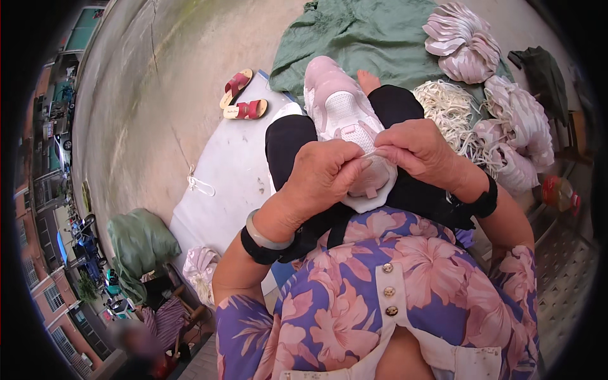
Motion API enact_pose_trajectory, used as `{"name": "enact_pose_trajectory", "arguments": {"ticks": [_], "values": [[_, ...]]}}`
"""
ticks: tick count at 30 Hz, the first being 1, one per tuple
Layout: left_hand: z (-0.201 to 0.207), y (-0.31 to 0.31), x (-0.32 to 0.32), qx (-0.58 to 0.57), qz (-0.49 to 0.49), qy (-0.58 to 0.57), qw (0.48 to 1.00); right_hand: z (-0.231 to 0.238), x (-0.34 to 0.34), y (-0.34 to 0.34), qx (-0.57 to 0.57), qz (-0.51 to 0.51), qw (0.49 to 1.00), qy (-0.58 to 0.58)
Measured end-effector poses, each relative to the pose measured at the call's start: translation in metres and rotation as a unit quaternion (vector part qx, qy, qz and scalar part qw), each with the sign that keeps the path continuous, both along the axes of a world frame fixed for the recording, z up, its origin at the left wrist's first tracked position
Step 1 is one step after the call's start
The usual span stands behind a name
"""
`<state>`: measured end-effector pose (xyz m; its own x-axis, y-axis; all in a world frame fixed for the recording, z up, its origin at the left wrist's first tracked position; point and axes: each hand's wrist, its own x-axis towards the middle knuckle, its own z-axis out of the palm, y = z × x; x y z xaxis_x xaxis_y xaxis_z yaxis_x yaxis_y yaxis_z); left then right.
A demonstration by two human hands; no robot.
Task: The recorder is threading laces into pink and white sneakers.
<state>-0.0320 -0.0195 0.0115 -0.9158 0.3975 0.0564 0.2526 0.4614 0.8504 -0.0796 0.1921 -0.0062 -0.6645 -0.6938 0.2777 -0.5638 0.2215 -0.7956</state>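
A pink and white sneaker (341,101) rests across my lap between my black-clad knees, its toe pointing away from me. My left hand (322,172) pinches thumb to finger at the near part of the shoe, by the tongue and opening. Opposite it, my right hand (418,152) pinches the same white edge, thumbs almost meeting. Whether a lace end is also between the fingertips, I cannot tell. Laces cross the tongue just beyond my hands. The heel with a small pull tab sits below them, closest to my body.
To the right lie a heap of cream laces (446,107) and bundles of pink shoe uppers (465,47) on a green cloth (354,31). A white sheet (221,164) with red sandals (246,109) is at left. Another person (136,345) sits at lower left.
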Motion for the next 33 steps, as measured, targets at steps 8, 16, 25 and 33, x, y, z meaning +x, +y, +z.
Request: {"name": "enact_pose_trajectory", "arguments": {"ticks": [8, 16, 25, 33], "values": [[-0.015, -0.028, 0.006, 0.043, 0.05, -0.126, 0.99, -0.032, -0.026, 0.042, 0.008, -0.172, 0.977, -0.128], [-0.025, -0.013, 0.003, 0.023, 0.069, -0.029, 0.997, -0.027, -0.024, 0.01, 0.024, -0.141, 0.981, 0.131], [-0.027, 0.001, -0.007, -0.074, 0.057, 0.167, 0.982, -0.011, -0.012, -0.02, -0.059, 0.009, 0.991, -0.122], [-0.05, 0.0, -0.013, -0.047, 0.168, 0.136, 0.975, -0.023, -0.013, -0.021, 0.049, -0.095, 0.993, 0.042]]}}
